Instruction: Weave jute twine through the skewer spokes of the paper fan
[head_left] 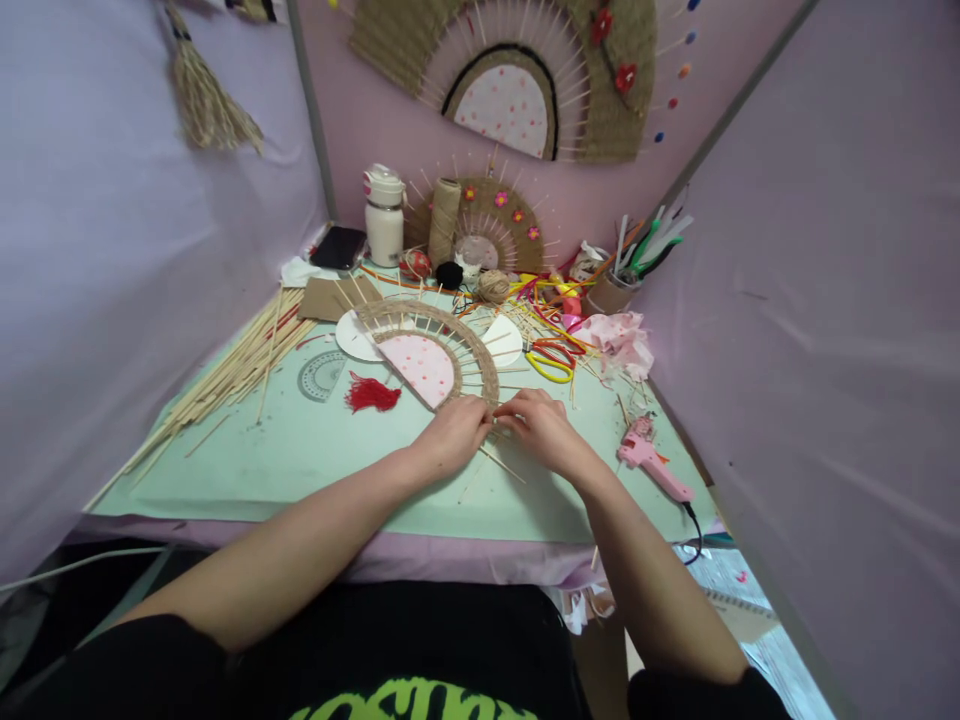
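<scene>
A half-round fan (417,366) with thin stick ribs lies on the table in front of me. Its centre is pale pink with dots, and brown twine is woven round the ribs as a band (486,362). My left hand (457,436) is closed on the fan's lower end, fingers bent over the ribs. From the other side my right hand (543,430) pinches at the end of the twine band, its fingertips close to the left ones. Whatever lies between the right fingertips is too small to make out. A red tassel (373,392) rests left of the fan.
Many thin sticks (225,375) lie at left beside a clear protractor (321,377). Scissors (551,362) and a pink glue gun (652,458) with its cord are at right. A white bottle (385,222), a twine roll (445,222) and a tool cup (609,293) stand behind.
</scene>
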